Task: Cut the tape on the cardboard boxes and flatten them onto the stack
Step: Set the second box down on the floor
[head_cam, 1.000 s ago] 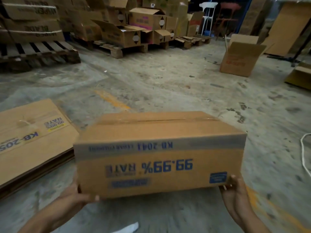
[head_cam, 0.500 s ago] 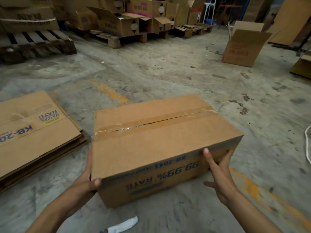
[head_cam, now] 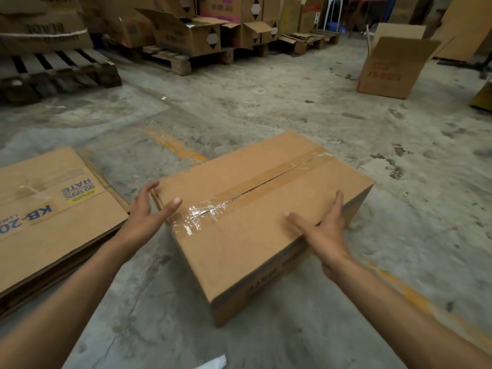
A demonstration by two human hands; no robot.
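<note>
Fingers of both hands are straight and loosely spread, gripping nothing. On the left hand [head_cam: 149,213] the thumb lies over the near-left end of the box [head_cam: 255,222] top, its tip just beside the crinkled tape [head_cam: 205,211], while the other fingers reach along the left end face; whether they touch it I cannot tell. The right hand [head_cam: 323,230] lies at the box's right top edge, thumb flat on the top panel, the other fingers pointing away along the edge and side.

The box sits closed on the concrete floor [head_cam: 266,102], turned at a slant, one corner toward the camera. A strip of brown tape runs the length of the top along the seam between the flaps; part of the seam shows as a dark slit, and clear tape is bunched at the near-left end. Blue print shows on the near side, too blurred to read.

To the left, near the box but apart from it, lies the stack [head_cam: 53,209] of flattened cartons, its top sheet printed in blue. Farther back stand wooden pallets [head_cam: 53,73] loaded with open boxes, and an open carton [head_cam: 391,67] stands alone at the right. A white scrap [head_cam: 213,363] lies on the floor at the bottom edge.
</note>
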